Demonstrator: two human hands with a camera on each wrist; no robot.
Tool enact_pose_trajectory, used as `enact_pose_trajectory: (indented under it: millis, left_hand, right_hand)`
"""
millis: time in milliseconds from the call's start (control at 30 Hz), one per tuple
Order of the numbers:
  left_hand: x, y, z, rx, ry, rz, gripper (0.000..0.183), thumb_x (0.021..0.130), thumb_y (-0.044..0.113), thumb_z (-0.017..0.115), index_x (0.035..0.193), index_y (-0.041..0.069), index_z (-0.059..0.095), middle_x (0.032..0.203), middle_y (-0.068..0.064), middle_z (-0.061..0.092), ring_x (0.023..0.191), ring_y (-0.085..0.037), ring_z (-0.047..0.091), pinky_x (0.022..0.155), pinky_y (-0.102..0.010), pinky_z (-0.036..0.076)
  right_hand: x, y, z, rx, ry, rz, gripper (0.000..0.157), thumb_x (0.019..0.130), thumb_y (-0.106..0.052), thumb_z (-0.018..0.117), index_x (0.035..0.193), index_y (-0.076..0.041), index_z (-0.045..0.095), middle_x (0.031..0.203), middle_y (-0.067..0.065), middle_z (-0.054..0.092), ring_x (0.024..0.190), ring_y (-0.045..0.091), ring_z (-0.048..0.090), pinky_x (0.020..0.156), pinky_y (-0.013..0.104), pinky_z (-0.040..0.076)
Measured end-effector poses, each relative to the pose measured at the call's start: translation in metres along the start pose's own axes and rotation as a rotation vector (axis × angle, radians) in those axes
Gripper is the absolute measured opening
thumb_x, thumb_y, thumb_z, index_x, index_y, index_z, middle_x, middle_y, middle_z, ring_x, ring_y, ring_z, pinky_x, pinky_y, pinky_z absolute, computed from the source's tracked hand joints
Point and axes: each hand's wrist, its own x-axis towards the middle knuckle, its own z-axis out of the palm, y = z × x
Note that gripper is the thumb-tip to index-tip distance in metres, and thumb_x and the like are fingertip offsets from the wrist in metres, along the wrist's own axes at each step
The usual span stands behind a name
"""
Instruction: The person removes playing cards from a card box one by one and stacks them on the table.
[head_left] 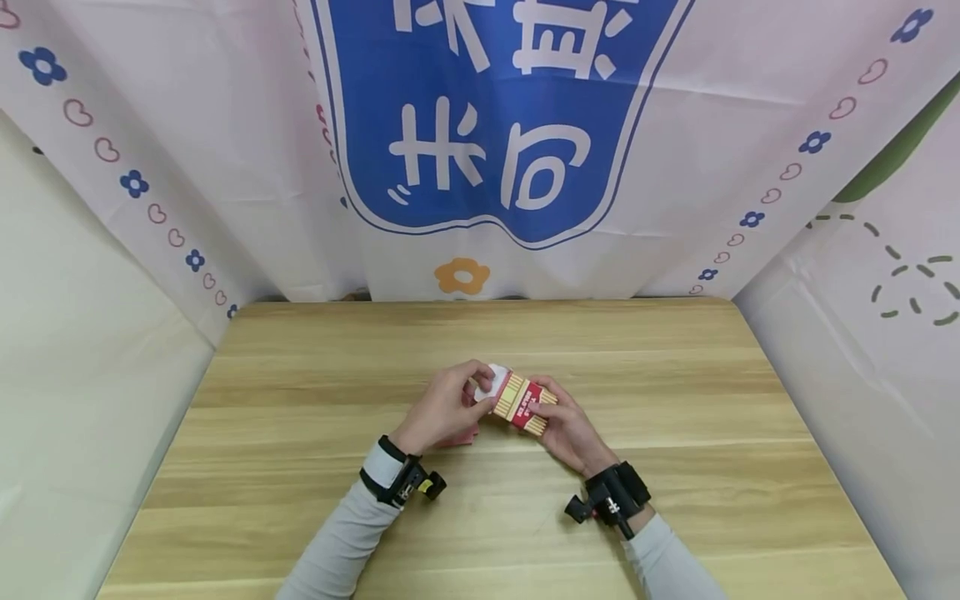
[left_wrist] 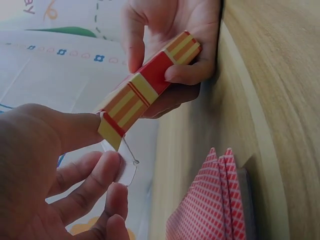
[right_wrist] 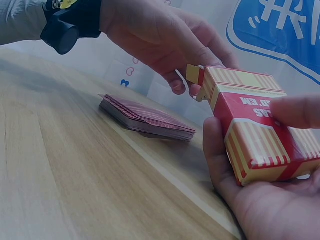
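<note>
A card box with red and cream stripes is held above the table between both hands. My right hand grips its body, the thumb lying across the red band and the fingers on the far side. At the box's other end a white flap stands open. My left hand pinches that end, thumb at a small side tab and fingertips against the flap. Below the left hand lies a stack of playing cards with red patterned backs, mostly hidden by that hand in the head view. The box's inside is hidden.
The wooden table carries the cards. A white cloth backdrop with a blue printed panel hangs along its back edge, and pale cloth walls flank both sides. Black wrist straps with cameras sit on both forearms.
</note>
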Motion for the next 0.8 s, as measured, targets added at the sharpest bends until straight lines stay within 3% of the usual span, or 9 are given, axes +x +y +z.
enact_pose_trajectory:
  millis: [200, 367, 500, 800]
  left_hand:
    - [0.000, -0.002, 0.003, 0.002, -0.004, -0.037, 0.028, 0.091, 0.025, 0.077, 0.116, 0.015, 0.068, 0.095, 0.008, 0.066, 0.072, -0.009, 0.058, 0.060, -0.025, 0.049]
    - [0.001, -0.002, 0.001, -0.004, 0.000, -0.030, 0.026, 0.092, 0.024, 0.076, 0.115, 0.014, 0.068, 0.096, 0.007, 0.067, 0.072, -0.010, 0.059, 0.060, -0.025, 0.050]
    - [0.001, -0.003, -0.003, -0.003, 0.001, -0.023, 0.023, 0.093, 0.022, 0.075, 0.114, 0.014, 0.069, 0.097, 0.006, 0.070, 0.074, -0.010, 0.060, 0.062, -0.027, 0.052]
    - [-0.001, 0.001, -0.015, -0.025, 0.006, -0.080, 0.016, 0.096, 0.021, 0.071, 0.110, 0.014, 0.076, 0.092, 0.006, 0.073, 0.080, -0.010, 0.064, 0.069, -0.030, 0.055]
  right_hand:
    - [-0.001, 0.002, -0.001, 0.001, -0.021, -0.004, 0.042, 0.101, 0.002, 0.050, 0.138, -0.017, 0.048, 0.147, 0.018, 0.038, 0.123, 0.029, 0.060, 0.097, 0.041, 0.056]
    - [0.001, 0.001, -0.002, -0.012, -0.032, -0.011, 0.041, 0.101, 0.002, 0.048, 0.138, -0.018, 0.050, 0.148, 0.018, 0.037, 0.124, 0.029, 0.059, 0.098, 0.040, 0.055]
    - [0.002, 0.000, -0.001, -0.009, -0.035, -0.006, 0.043, 0.101, 0.002, 0.049, 0.139, -0.018, 0.049, 0.150, 0.018, 0.035, 0.125, 0.029, 0.057, 0.100, 0.039, 0.054]
    - [0.001, -0.001, 0.000, 0.023, -0.010, 0.005, 0.043, 0.100, 0.004, 0.049, 0.136, -0.019, 0.051, 0.150, 0.017, 0.035, 0.126, 0.030, 0.057, 0.098, 0.040, 0.055]
